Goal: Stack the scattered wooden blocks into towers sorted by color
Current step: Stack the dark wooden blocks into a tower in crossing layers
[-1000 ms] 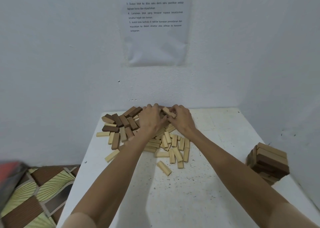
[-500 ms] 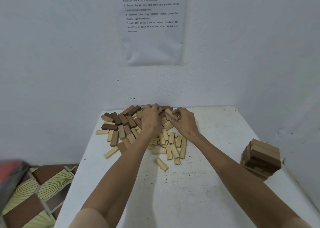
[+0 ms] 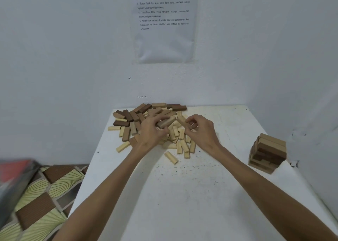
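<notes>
A heap of scattered wooden blocks (image 3: 146, 116) lies at the far side of the white table (image 3: 182, 195): dark brown, mid-brown and pale ones mixed. My left hand (image 3: 150, 131) hovers over the heap and grips a mid-brown block (image 3: 167, 121) between fingers and thumb. My right hand (image 3: 201, 131) is beside it and pinches a pale tan block (image 3: 182, 121). A low stacked tower of brown blocks (image 3: 268, 152) stands near the table's right edge. One pale block (image 3: 171, 157) lies apart, nearer to me.
White walls close in behind and to the right of the table; a printed sheet (image 3: 164, 21) hangs on the back wall. On the left, below the table edge, a patterned mat (image 3: 40, 200) and a blurred red and grey object (image 3: 12, 176) show.
Both hands have drawn back from the far part of the heap toward me, each lifting a block clear of the pile. More of the blocks at the back are uncovered.
</notes>
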### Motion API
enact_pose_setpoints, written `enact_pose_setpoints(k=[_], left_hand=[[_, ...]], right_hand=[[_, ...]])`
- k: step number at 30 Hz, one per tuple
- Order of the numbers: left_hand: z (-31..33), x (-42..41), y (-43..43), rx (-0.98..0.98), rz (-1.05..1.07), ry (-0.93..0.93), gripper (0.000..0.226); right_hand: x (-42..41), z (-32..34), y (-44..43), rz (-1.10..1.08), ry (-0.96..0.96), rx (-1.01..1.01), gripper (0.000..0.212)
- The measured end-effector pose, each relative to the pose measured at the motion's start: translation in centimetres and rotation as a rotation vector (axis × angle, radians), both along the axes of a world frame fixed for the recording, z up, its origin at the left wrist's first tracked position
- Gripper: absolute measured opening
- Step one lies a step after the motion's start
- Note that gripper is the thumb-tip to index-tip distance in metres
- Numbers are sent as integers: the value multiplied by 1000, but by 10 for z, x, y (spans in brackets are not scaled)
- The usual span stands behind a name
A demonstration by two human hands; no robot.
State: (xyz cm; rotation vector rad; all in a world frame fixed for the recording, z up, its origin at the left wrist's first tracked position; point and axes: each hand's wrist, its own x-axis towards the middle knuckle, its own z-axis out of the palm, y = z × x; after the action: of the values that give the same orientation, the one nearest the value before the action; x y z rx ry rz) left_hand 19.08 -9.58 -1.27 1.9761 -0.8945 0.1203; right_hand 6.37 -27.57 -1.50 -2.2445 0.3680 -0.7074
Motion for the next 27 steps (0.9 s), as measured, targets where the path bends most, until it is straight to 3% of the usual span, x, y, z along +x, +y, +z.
enact_pose_setpoints(k=[5, 14, 19, 23, 27], left_hand=[[-1, -46, 42, -29, -59, 20, 42], [-30, -120, 99, 3, -139, 74, 44], [-35, -132, 100, 29, -161, 113, 41], [-33, -128, 102, 47, -213, 150, 25], [-34, -128, 101, -34, -89, 152, 20]], right_hand=[[-53, 4, 32, 94, 13, 10, 20], [-127, -29, 70, 259, 114, -153, 26], [-137, -42, 79, 291, 92, -228, 24], [-135, -41, 83, 304, 92, -204, 24], [-133, -42, 87, 321, 77, -161, 24]])
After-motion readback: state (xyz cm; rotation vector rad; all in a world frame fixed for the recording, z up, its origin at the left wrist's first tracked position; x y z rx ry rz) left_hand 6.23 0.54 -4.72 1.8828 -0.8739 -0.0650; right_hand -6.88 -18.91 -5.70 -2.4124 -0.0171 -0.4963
